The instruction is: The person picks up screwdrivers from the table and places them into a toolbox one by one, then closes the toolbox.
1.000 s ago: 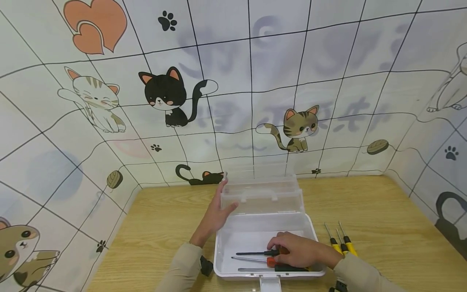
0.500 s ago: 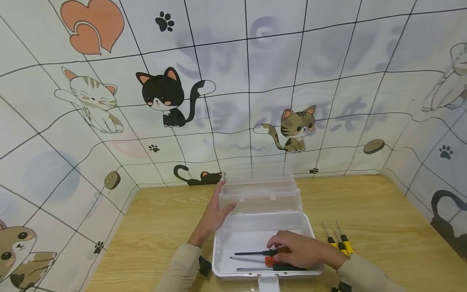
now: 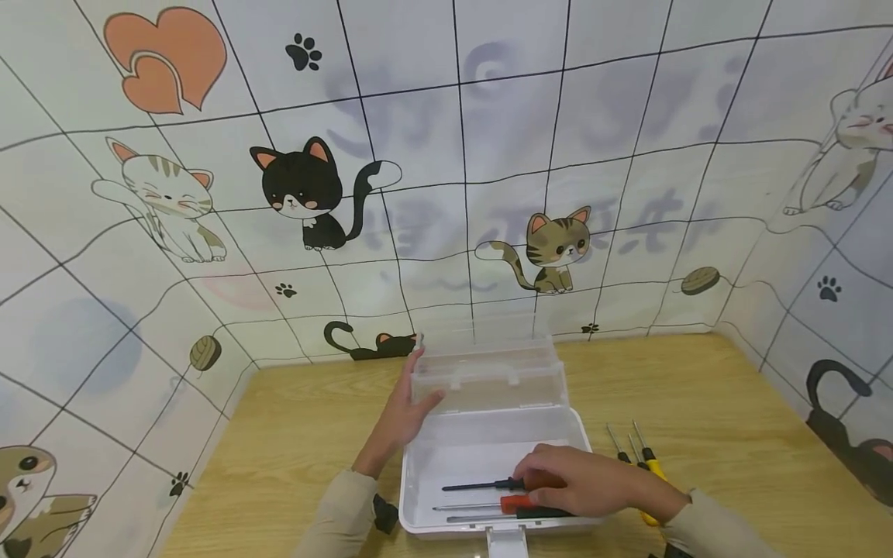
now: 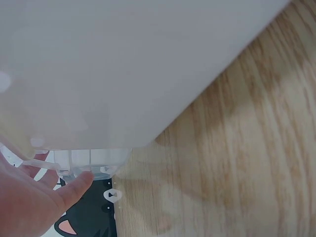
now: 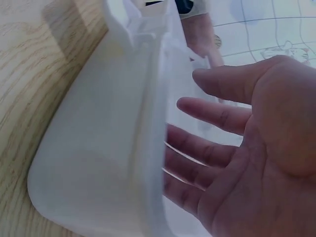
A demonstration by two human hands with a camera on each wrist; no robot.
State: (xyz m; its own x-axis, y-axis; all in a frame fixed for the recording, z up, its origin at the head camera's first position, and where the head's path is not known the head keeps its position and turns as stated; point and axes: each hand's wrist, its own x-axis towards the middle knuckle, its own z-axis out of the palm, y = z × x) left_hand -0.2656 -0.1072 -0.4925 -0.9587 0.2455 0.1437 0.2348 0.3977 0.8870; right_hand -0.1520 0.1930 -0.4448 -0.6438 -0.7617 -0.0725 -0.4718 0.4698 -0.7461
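Note:
A white plastic toolbox (image 3: 408, 496) stands on the table with its clear lid (image 3: 481, 391) raised. My left hand (image 3: 400, 418) grips the lid's left edge, thumb in front and fingers behind. Over the box's right half is my right hand (image 3: 582, 480); the right wrist view shows its fingers loosely bent, thumb and index finger apart, nothing between them. Below it lie a screwdriver with a dark shaft (image 3: 477, 486), a red-handled screwdriver (image 3: 515, 504) and a black-handled screwdriver (image 3: 543, 513), side by side, tips left. My right hand partly hides their handles.
Several yellow-and-black screwdrivers (image 3: 650, 461) lie on the wooden table (image 3: 307, 418) right of the box, partly behind my right forearm. The box's white latch (image 3: 507, 541) hangs at the front. A cat-patterned cloth wall (image 3: 446, 194) closes off the back and sides.
My right hand has shifted slightly right relative to the toolbox, covering more of the yellow screwdrivers. My left hand keeps its hold on the lid. The head view has turned slightly right.

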